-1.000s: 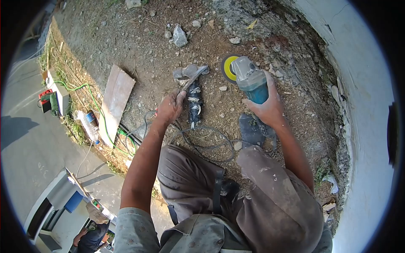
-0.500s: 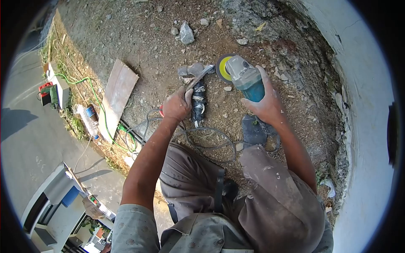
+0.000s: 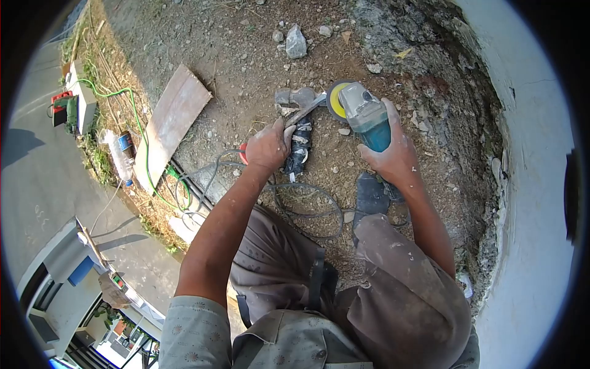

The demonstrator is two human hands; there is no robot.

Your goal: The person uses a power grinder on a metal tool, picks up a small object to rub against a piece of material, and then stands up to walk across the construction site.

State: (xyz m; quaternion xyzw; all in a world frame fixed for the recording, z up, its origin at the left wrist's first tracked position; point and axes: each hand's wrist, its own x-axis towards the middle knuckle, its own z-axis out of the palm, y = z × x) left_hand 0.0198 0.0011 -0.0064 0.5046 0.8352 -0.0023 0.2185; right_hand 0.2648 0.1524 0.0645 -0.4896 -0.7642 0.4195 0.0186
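My left hand (image 3: 268, 146) is closed round a metal chisel (image 3: 304, 111), which slants up to the right. The chisel's far end is right at the edge of the yellow-faced disc (image 3: 337, 100) of an angle grinder (image 3: 370, 120). My right hand (image 3: 394, 154) wraps round the grinder's teal body, thumb on the near side. Below the chisel lies a hammer with a grey head (image 3: 301, 96) and a handle (image 3: 298, 149) wrapped in black and white tape. A bit of red (image 3: 243, 153) shows beside my left wrist.
A grey cable (image 3: 335, 212) loops over the gravel before my knees, near a dark boot (image 3: 370, 194). To the left are a wooden board (image 3: 175, 120), a green hose (image 3: 145, 138) and a plastic bottle (image 3: 120, 161). A pale wall (image 3: 534, 203) rises at right; a stone (image 3: 295, 43) lies ahead.
The view has shifted a little, so the ground and hammer appear further right. Both hands keep their hold, and the chisel end stays at the disc's edge.
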